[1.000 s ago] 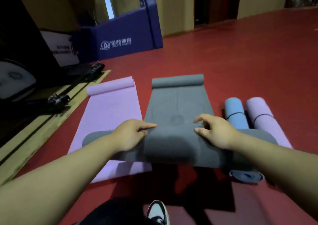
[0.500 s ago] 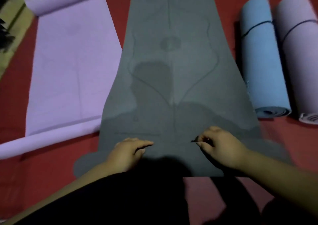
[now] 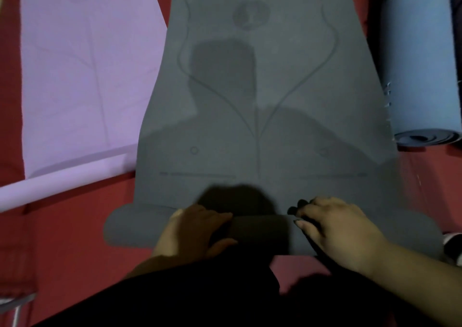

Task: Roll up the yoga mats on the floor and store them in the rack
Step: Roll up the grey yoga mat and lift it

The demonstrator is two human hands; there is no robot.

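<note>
Scene: a person crouches over a grey mat [image 3: 262, 106] laid lengthwise on a red floor [image 3: 62, 251], seen from the head camera looking straight down.

Grey mat: it lies flat for most of its length, running from the top edge of the view down to the person; its near end is wound into a roll that lies across the bottom of the mat, the roll's ends sticking out past the flat part on both sides. Faint printed lines and a round emblem mark its surface.

Left hand: the left hand [image 3: 192, 229] sits on the roll left of centre, fingers curled over the top and thumb on the near side, gripping it.

Right hand: the right hand [image 3: 335, 231] sits on the roll right of centre, fingers bent over its top with the tips on the mat, gripping it likewise.

Purple mat: a purple mat [image 3: 82, 76] lies spread out just left of the grey one, its near end curled into a thin roll.

Blue mat: a blue mat [image 3: 420, 64], fully rolled, lies just right of the grey one, its spiral end facing the person.

Shadow: the person's shadow [image 3: 222, 71] falls on the middle of the grey mat.

Foreground: dark clothing [image 3: 200, 301] fills the bottom of the view.
</note>
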